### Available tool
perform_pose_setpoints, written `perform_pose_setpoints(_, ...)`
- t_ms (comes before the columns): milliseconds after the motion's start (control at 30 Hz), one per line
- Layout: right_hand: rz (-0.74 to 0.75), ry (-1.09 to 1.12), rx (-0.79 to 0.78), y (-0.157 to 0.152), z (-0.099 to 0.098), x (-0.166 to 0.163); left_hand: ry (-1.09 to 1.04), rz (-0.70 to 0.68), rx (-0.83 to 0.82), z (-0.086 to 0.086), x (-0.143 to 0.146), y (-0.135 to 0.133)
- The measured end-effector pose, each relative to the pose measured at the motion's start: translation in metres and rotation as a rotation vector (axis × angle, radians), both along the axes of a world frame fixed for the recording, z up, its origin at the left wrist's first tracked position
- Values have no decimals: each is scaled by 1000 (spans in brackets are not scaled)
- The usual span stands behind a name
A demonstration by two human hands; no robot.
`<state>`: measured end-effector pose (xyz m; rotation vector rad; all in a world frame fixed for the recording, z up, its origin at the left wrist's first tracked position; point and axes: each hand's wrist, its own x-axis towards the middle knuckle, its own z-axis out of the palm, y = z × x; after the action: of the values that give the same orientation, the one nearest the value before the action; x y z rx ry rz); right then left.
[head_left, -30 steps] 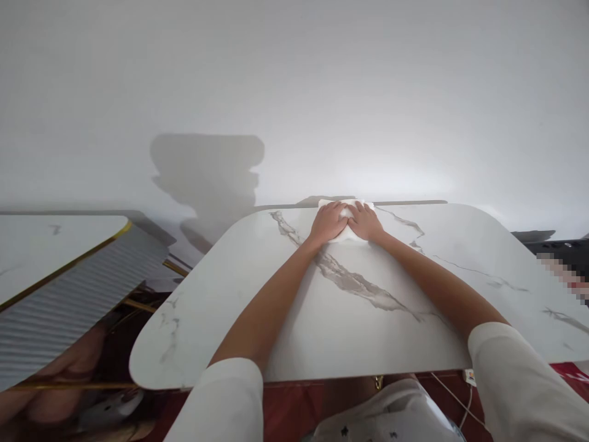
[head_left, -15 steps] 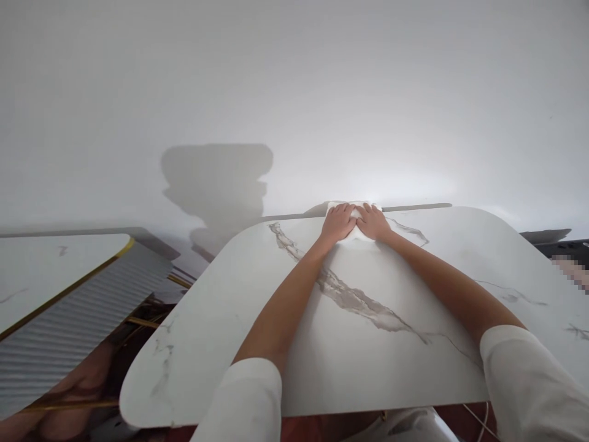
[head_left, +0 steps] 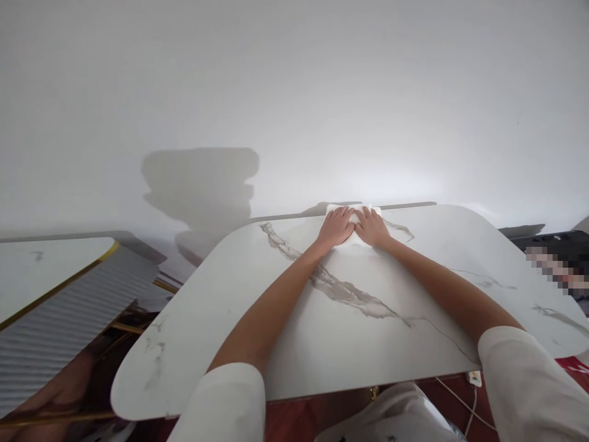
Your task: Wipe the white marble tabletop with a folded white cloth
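My left hand (head_left: 337,228) lies flat on a folded white cloth (head_left: 353,242) near the far edge of a white marble-patterned table (head_left: 216,319). Beside it, my right hand (head_left: 371,228) rests flat on the same cloth, the thumbs close together. Fingers of both hands are stretched out, pointing at the wall. Most of the cloth is covered by my palms; its rim shows beyond my fingertips and between my wrists.
A pale wall (head_left: 294,92) stands right behind the table. To the left is a second white table (head_left: 50,270) with gold trim and a ribbed grey side. A black object (head_left: 577,248) sits beyond the right end. Cables (head_left: 473,399) run over the red floor below.
The view has turned slightly right, so the tables and my shadow sit further left. Both hands stay together on the cloth, which appears slightly nearer to me.
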<state>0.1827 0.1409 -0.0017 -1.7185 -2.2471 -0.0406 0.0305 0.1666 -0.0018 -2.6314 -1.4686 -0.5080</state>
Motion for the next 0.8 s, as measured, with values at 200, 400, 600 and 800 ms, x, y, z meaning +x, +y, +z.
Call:
perform_pose_setpoints(200, 36, -18, -18, -32, 0, -2, -15, 42, -12, -1, -3, -37)
perform_pose_setpoints(400, 50, -27, 13, -74, -3, -6, -1, 34, -23, -1, -10, -77)
perform_pose_setpoints(600, 92, -26, 47, -122, -5, -9, -27, 50, -14, -4, -17, -125)
perform_pose_setpoints(800, 100, 0, 59, -155, -6, -13, -38, 16, 10, -4, -22, -159)
